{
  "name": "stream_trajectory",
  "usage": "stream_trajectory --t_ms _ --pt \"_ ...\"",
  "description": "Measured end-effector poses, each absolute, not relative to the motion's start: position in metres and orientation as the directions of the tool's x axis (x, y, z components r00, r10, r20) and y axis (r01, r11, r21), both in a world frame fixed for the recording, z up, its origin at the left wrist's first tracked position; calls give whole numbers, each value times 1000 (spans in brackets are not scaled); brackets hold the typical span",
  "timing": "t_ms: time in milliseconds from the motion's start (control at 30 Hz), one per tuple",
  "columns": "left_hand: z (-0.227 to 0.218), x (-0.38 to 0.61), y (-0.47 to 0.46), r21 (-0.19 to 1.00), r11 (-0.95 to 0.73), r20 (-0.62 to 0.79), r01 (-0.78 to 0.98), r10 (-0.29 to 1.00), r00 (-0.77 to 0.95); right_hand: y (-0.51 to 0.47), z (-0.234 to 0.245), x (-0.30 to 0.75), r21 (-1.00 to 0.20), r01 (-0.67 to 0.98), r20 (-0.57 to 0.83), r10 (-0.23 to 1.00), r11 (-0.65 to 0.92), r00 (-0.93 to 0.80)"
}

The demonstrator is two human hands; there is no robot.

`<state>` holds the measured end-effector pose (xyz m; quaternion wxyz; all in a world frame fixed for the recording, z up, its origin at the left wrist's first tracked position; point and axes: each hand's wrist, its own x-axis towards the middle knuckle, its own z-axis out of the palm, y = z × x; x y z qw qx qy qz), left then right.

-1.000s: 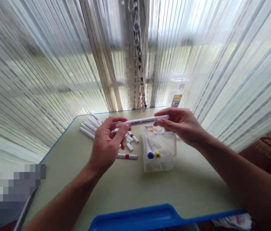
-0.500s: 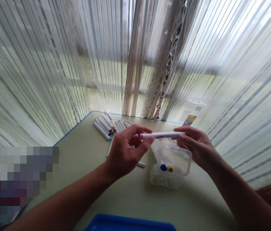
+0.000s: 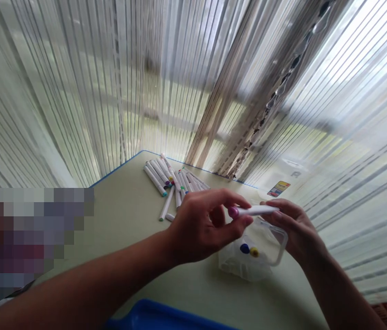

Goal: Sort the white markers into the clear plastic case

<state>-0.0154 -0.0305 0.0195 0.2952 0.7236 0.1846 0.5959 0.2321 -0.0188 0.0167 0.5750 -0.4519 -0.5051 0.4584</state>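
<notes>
A white marker with a pinkish-purple end is held level between my two hands, above a clear plastic case. My left hand pinches it near the coloured end with thumb and forefinger. At the opposite end, the fingers of my right hand grip it. Below, the clear case stands with a blue-ended marker and a yellow-ended marker inside. Left of the case, partly hidden behind my left hand, lies a loose pile of white markers with variously coloured ends.
The pale green table has a blue edge. A blue tray-like object sits at the near side. Behind the case is a clear plastic piece with a yellow label. String curtains hang along the far side.
The view has turned and tilted. Both hands and the marker appear further right and slightly lower, and the marker's coloured end now points more toward me. Both hands still hold it.
</notes>
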Motion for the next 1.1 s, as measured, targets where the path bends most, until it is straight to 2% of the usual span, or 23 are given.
stream_trajectory --t_ms 200,400,500,600,733,900,1100 --pt "19 -16 -31 633 -770 765 -78 607 217 -18 17 233 -972 -62 224 974 227 43" --pt "18 -17 -31 696 -717 705 -46 669 237 -19 22 233 -966 -26 258 966 258 -4" --pt "17 -19 -23 773 -630 624 -71 735 264 -19 24 232 -955 -30 294 956 295 14" --pt "14 -21 -11 878 -461 477 -131 809 344 -19 24 230 -927 -34 372 926 375 59" --pt "11 -23 4 941 -312 338 -130 849 406 -27 26 225 -847 69 529 848 528 8" --pt "9 -21 14 969 -241 240 -55 866 439 -39 34 214 -648 260 728 683 716 -65" --pt "8 -17 11 973 -227 226 -49 876 426 -42 38 211 -555 282 801 595 782 -72"
